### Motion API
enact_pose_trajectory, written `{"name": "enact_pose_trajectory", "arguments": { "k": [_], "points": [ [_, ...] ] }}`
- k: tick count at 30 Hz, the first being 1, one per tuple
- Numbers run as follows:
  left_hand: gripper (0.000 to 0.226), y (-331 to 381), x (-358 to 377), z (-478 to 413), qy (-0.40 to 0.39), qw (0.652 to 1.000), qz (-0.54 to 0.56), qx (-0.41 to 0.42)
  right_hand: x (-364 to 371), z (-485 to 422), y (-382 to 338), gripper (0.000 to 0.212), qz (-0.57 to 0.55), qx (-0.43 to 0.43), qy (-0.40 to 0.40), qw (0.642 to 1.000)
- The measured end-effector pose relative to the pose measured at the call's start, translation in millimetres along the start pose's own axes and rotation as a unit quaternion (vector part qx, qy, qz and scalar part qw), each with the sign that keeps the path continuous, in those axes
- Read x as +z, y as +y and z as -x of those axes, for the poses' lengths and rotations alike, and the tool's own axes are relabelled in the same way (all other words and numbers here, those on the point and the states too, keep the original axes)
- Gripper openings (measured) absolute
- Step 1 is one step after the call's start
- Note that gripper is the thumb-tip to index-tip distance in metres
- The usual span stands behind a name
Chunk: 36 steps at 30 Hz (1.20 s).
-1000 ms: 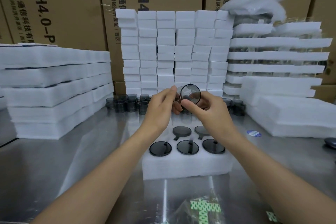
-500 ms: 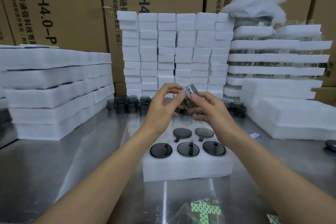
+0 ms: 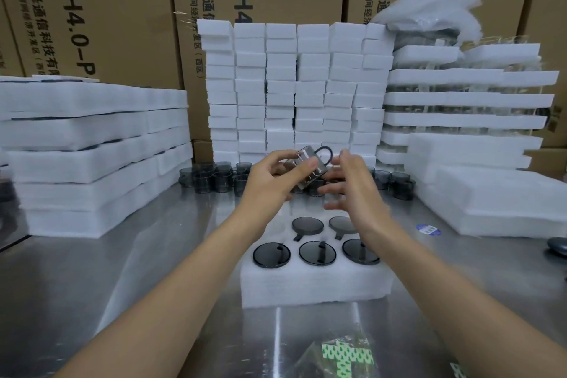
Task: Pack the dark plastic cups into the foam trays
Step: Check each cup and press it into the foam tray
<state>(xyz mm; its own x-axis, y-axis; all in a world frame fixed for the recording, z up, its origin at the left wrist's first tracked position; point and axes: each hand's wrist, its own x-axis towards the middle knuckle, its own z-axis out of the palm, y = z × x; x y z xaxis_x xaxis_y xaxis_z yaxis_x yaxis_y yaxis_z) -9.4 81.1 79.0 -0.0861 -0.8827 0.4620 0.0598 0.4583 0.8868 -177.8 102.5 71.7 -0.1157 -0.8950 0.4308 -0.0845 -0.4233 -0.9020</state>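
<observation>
My left hand (image 3: 270, 181) grips a dark see-through plastic cup (image 3: 308, 167), tilted on its side above the far edge of the white foam tray (image 3: 316, 285). Just to the right of the cup my right hand (image 3: 352, 190) has its fingers spread and relaxed, holding nothing. The tray lies on the steel table before me with several dark cups (image 3: 317, 252) seated in its round holes; its far-left hole (image 3: 277, 225) looks unfilled. More loose dark cups (image 3: 214, 179) stand in a row behind the tray, and further ones (image 3: 395, 182) stand at the right.
Stacks of white foam trays (image 3: 92, 156) rise at the left, small foam blocks (image 3: 294, 92) in the middle back, and more foam stacks (image 3: 466, 120) at the right. Cardboard boxes (image 3: 101, 9) form the back wall. A green-patterned bag (image 3: 346, 356) lies at the near edge.
The cup has turned from facing me to lying on its side. My right hand has let go of it and opened, while my left hand keeps holding it.
</observation>
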Motion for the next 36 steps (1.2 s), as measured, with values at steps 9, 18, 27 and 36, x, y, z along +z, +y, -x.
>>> {"name": "enact_pose_trajectory", "arguments": {
  "k": [9, 18, 27, 36],
  "points": [
    [0.064, -4, 1, -1, 0.008, 0.999, -0.007, -0.043, -2, 4, 13, 0.052, 0.266, -0.258, -0.037, 0.928],
    [0.046, 17, -37, -12, -0.130, 0.979, -0.154, 0.009, -9, -4, -2, 0.030, 0.013, -0.011, -0.167, 0.986],
    [0.055, 8, -76, -19, -0.168, 0.944, -0.272, -0.081, -8, -6, 21, 0.016, 0.188, -0.035, -0.130, 0.973],
    [0.080, -7, -69, -18, -0.139, 0.878, -0.453, -0.066, -10, -6, 24, 0.013, 0.219, -0.036, -0.145, 0.964]
  ]
}}
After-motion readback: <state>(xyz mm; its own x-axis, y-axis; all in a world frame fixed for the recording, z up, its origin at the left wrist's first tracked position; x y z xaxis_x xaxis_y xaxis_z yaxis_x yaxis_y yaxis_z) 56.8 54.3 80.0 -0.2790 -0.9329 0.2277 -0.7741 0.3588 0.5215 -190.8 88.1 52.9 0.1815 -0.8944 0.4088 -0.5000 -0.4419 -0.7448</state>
